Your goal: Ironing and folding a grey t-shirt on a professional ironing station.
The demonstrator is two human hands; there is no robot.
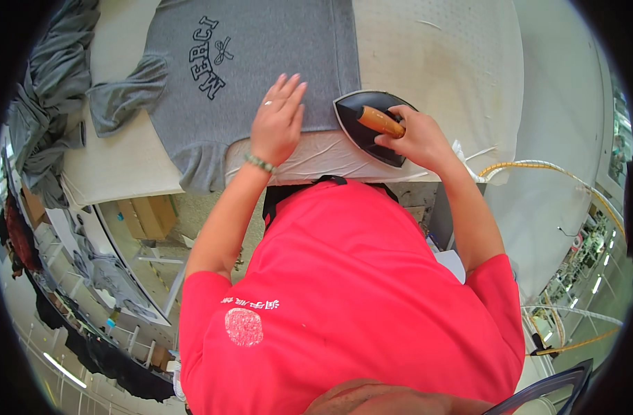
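Observation:
A grey sweatshirt (275, 59) with dark lettering and a small bow print lies spread on a padded ironing table (434, 62). My right hand (421, 138) is wrapped round the wooden handle of a black iron (361, 135). The iron rests at the garment's lower right edge, partly over the bare cover, its tip toward the upper left. Over the near edge of the sweatshirt is my left hand (278, 124), fingers stretched out and holding nothing. Whether its palm touches the cloth I cannot tell. One sleeve (200, 166) hangs at the table's front edge.
Crumpled grey garments (50, 104) are heaped at the table's left end. A cord and hose wrapped in yellow and white (537, 164) run off to the right. Below the table at left stands a cardboard box (147, 218). Dark clothes (109, 363) hang farther left.

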